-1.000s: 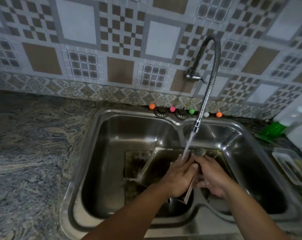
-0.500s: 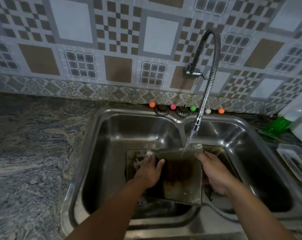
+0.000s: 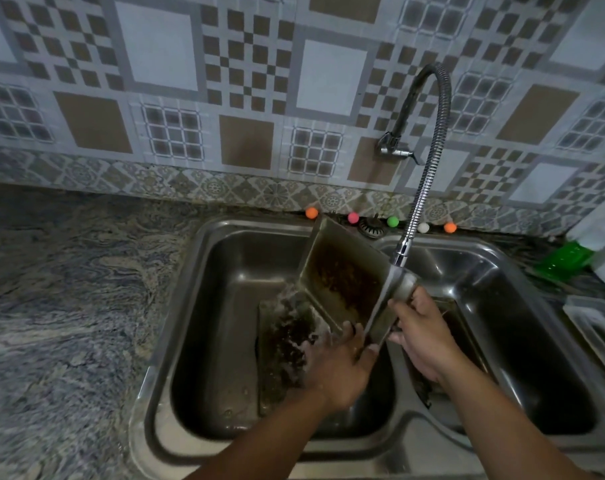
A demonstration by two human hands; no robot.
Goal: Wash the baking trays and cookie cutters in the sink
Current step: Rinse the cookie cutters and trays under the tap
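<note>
A stained rectangular metal baking tray is tilted up on edge over the left basin of the steel double sink. Its open side faces left and its far corner reaches the sink's back rim. My left hand grips its near lower edge. My right hand holds its right rim, right under the running tap. Water runs down the tray and splashes onto a second dirty tray lying flat in the left basin. No cookie cutters are visible.
A granite counter spreads to the left. Small coloured balls line the sink's back edge. A green bottle and a clear plastic container sit on the right. The patterned tiled wall stands behind.
The tray has been swung up from nearly flat to steeply tilted, its far end now near the back rim. My left hand moved to its near lower edge and my right hand rose to the rim.
</note>
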